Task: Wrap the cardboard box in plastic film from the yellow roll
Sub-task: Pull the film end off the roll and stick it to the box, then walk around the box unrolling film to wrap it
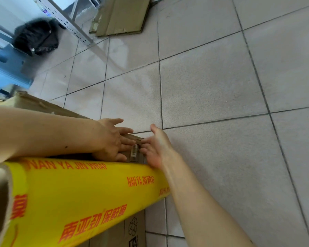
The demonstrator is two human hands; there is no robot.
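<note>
- Far left, up top: a black bag (36, 37) on the floor (212, 82), next to a grey metal shelf leg (70, 24).
- Blue plastic thing (6, 68) below the bag, by the left edge.
- Low on the left: the yellow roll (82, 193), big and close, red letters on it, lying across the cardboard box (43, 106).
- Box sits on the floor, poking out above the roll and again under it, with a recycle sign near the bottom.
- Left hand (112, 139) reaching in from the left, lying flat on the box top, fingers straight and spread, gripping nothing.
- Small white tag (134, 151) on the box, right between the two hands.
- Right hand (156, 148) at the box corner, just past the roll's end, fingers loose and stretched out, tips touching the box edge near the tag, holding nothing.
- Up top, in the middle: a flat piece of cardboard (121, 15) lying on the floor.
- Right side: grey floor tiles with dark lines.
</note>
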